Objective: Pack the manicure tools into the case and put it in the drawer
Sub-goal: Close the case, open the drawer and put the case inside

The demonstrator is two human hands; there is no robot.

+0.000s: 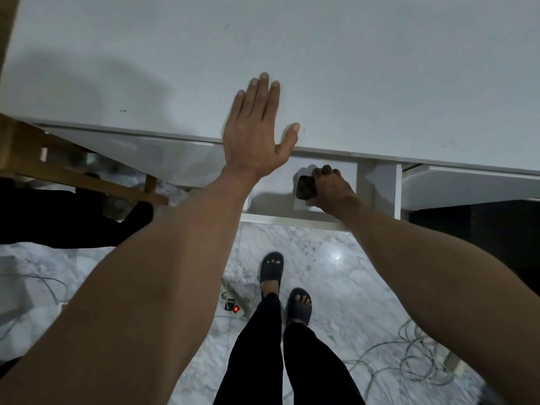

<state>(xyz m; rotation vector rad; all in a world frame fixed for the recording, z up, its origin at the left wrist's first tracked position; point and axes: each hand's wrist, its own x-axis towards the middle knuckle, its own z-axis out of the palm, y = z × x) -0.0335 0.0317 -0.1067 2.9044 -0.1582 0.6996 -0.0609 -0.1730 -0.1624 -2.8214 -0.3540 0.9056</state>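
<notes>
Landmark: open drawer (271, 200) under the front edge of the white bench (350, 83); all places below are relative to it.
Your left hand (254, 133): flat over the bench top just up and left of the drawer, fingers straight and spread, thumb out toward the drawer side. Holds nothing. Cannot tell whether the palm touches the surface.
Your right hand (330, 191): inside the drawer, right half, fingers curled down around the case.
Case (305, 187): small, dark, in the grip of your right hand, within the drawer walls. Looks low over the drawer floor; cannot tell if it rests on it. Too dark to tell whether it is zipped or latched.
Drawer: pulled out toward you, white inside, front panel nearest your feet. Your hand and the case throw a shadow on the drawer floor.
Neighbour drawers: one left, one right (467, 185) of the open drawer, both further in than it.
Wooden chair (58, 168): far left of the drawer, partly under the bench.
Floor (336, 273): marble pattern, below the drawer; your feet in dark slides (298, 305) stand there.
Power strip (232, 301): on the floor just left of your feet, red switch lit.
Cables (415, 358): loose coils on the floor, below and right of the drawer.
</notes>
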